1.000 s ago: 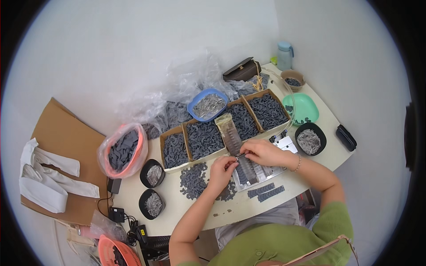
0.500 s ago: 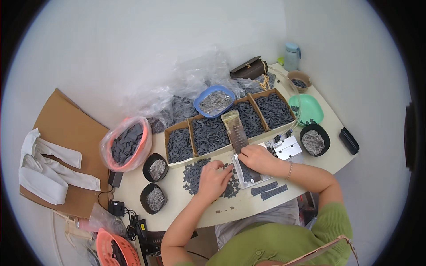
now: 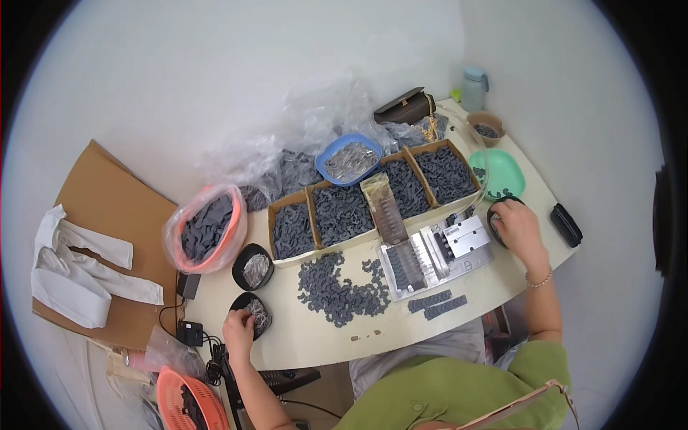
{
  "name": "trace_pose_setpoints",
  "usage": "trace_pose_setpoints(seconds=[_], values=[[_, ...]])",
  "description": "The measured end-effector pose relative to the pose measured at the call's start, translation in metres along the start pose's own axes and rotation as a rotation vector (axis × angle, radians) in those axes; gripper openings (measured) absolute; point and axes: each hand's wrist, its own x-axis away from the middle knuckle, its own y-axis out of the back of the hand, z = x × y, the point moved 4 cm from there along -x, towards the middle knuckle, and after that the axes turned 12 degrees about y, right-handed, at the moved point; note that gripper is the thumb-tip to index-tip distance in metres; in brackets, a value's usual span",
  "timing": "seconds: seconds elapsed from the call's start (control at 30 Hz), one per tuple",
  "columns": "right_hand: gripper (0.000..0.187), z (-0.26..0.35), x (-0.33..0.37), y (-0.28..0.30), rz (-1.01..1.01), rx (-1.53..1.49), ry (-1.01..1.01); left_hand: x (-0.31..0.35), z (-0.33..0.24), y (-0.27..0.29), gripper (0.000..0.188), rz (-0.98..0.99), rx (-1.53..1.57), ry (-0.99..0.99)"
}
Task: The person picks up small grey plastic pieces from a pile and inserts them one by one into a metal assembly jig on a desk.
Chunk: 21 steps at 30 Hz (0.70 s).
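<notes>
My left hand point(image 3: 239, 335) is at the lower black bowl point(image 3: 246, 297) on the left, its fingertips pinched together over the thin metal pins point(image 3: 259, 314) inside. Whatever sits between those fingertips is too small to make out. On the right, my right hand point(image 3: 517, 228) dips curled fingers into another black bowl point(image 3: 493, 235), where the fingertips are partly hidden. Between the hands a metal fixture point(image 3: 428, 259) holds a row of dark grey pieces, with a clear-topped chute point(image 3: 385, 211) behind it. Loose grey pieces point(image 3: 337, 294) lie heaped left of the fixture.
A divided cardboard box point(image 3: 294, 256) of grey parts spans the table's back. Around it stand a blue tray point(image 3: 320, 166), a green tray point(image 3: 510, 172), a second left black bowl point(image 3: 246, 251) and a pink basket point(image 3: 238, 240). Two grey strips point(image 3: 444, 308) lie before the fixture.
My left hand has left the loose grey pieces for the lower left bowl. My right hand has moved off the fixture to the right bowl, uncovering the row of grey pieces.
</notes>
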Motion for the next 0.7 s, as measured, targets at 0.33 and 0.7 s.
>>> trace_pose_setpoints(seconds=[0.33, 0.7], values=[[0.012, -0.032, 0.018, -0.006, 0.054, -0.182, -0.036, -0.006, -0.016, 0.015, 0.005, -0.079, 0.012, -0.004], [0.011, -0.044, 0.022, 0.002, -0.056, -0.473, -0.278, -0.004, -0.032, 0.016, 0.006, -0.288, 0.008, -0.035]])
